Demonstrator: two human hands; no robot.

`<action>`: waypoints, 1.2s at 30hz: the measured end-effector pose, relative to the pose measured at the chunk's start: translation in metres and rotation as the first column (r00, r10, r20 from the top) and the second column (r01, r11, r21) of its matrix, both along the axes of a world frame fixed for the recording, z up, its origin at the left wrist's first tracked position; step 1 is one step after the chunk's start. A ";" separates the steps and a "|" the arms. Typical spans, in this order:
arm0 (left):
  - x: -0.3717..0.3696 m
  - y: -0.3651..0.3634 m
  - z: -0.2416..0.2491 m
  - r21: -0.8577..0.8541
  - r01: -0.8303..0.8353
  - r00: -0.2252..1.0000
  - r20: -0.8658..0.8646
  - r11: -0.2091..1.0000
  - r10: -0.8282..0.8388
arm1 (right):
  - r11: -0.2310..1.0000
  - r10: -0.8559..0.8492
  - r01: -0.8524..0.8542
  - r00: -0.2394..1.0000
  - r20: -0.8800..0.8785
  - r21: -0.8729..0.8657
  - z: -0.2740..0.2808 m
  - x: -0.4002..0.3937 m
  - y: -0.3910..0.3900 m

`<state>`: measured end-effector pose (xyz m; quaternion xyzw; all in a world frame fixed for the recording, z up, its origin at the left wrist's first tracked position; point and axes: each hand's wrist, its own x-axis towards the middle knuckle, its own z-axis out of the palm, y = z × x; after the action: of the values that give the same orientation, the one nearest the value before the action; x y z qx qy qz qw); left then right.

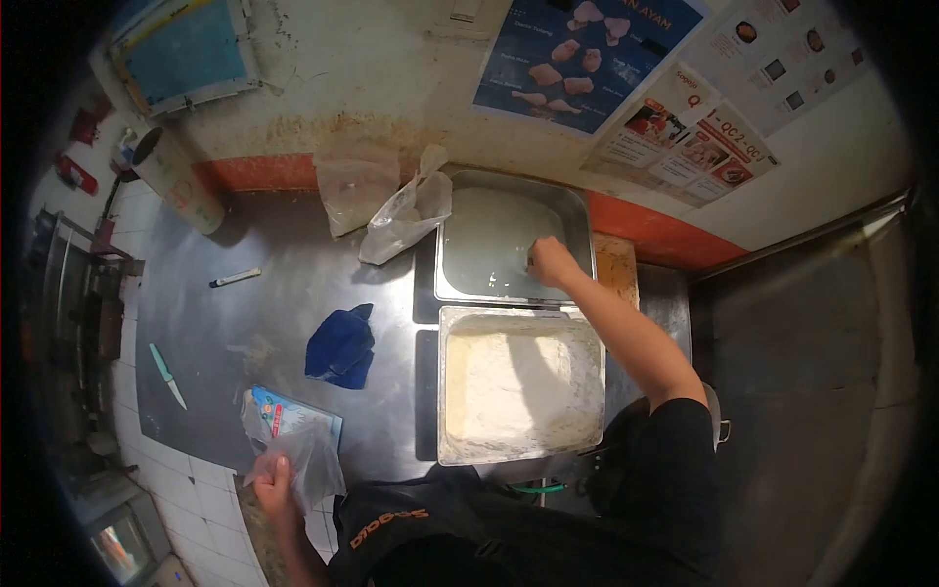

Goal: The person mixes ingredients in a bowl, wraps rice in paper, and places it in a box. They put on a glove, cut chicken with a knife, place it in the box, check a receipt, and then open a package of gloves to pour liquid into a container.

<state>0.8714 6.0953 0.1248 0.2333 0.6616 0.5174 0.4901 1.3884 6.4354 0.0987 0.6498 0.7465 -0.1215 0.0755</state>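
Observation:
My left hand (277, 486) is closed around a clear plastic bag (311, 450) at the table's front edge, thumb on top. The bag partly covers a blue-and-white box (293, 416). My right hand (551, 264) reaches over the deep metal pan (442, 264), which holds pale, cloudy liquid (494, 230). Its fingers are curled shut above the liquid, and what they hold, if anything, is hidden. Below that arm sits a second pan (443, 391) with white flour-like powder (499, 391), partly shaded.
On the steel table (284, 284) lie a blue cloth (342, 347), a black-and-white marker (235, 278) and a green-handled knife (167, 376). Two plastic bags, one filled (352, 191) and one crumpled (409, 217), stand by the wall near a tall cylinder (181, 181).

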 end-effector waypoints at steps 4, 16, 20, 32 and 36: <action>0.008 0.007 0.011 0.014 -0.020 0.996 -0.083 1.000 0.021 | 0.999 0.034 -0.033 0.978 -0.206 0.010 0.002 -0.024 0.002; 0.000 0.005 0.000 0.004 -0.018 0.999 0.035 1.000 0.018 | 0.925 -0.028 0.054 0.997 -0.075 0.375 -0.047 -0.051 0.051; 0.012 0.008 0.017 0.045 -0.004 0.997 0.077 0.999 0.000 | 0.900 -0.127 0.147 0.989 -0.077 0.410 -0.041 -0.025 0.047; -0.004 -0.002 0.002 0.014 0.021 0.997 0.079 1.000 -0.022 | 0.998 -0.059 0.059 0.998 0.029 -0.016 -0.015 0.027 0.003; -0.006 -0.004 -0.002 0.005 0.024 0.998 0.059 1.000 -0.024 | 0.996 -0.031 0.014 0.979 -0.201 -0.085 0.009 -0.015 0.002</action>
<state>0.8657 6.0916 0.1230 0.2271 0.6429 0.5195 0.5150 1.3739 6.4372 0.1073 0.6387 0.7373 -0.2187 0.0249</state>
